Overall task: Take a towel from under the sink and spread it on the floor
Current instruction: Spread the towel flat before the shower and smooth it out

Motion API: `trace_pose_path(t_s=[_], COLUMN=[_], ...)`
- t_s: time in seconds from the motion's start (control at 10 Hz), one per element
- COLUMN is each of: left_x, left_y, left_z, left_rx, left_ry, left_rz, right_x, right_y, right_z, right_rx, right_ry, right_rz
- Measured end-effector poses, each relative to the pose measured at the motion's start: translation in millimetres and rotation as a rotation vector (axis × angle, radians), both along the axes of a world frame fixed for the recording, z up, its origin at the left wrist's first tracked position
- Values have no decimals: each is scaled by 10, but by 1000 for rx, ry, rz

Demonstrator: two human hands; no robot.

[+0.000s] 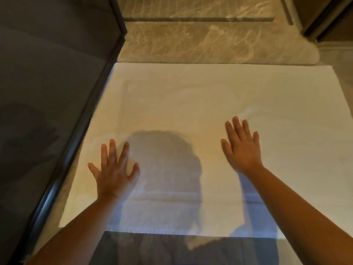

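Two bare forearms enter from the bottom edge, nearest the camera, and extend forward over the floor: the left forearm (76, 226) rises from the lower left corner, the right forearm (305, 203) from the lower right. At far left, a dark glass panel (47, 92) in a dark frame (91, 119) runs diagonally along the left edge of the towel. The left hand (114, 173) lies palm down on the white towel (191, 96), fingers straight and spread, thumb pointing toward the centre. The towel lies flat and unfolded on the floor, its left edge just beside the frame and its far edge against a marble threshold (191, 41). A woven band crosses the towel near its near edge. The shadow (164, 161) of the person's head falls on the towel between the two hands. The right hand (241, 148) also faces palm down on the towel, fingers extended and slightly fanned, set farther forward than the left hand. The hands are well apart; neither grips anything. A slight crease shows in the cloth just beyond the right fingertips.
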State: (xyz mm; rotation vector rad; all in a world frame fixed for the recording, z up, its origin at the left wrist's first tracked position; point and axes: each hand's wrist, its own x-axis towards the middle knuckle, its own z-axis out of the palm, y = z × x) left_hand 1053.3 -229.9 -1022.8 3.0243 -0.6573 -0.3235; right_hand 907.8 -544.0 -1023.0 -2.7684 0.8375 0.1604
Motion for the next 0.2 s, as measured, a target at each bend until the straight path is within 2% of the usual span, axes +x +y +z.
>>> trace_pose_path(t_s=[0.1, 0.2], left_x=[4, -23], left_y=[-13, -50], left_z=[2, 38], left_rx=[12, 24], left_ry=[-13, -18], left_rz=[6, 14], right_x=[-436, -834], right_y=[-286, -212], right_z=[60, 120], right_rx=[6, 33], right_ry=[61, 29], right_rz=[-180, -218])
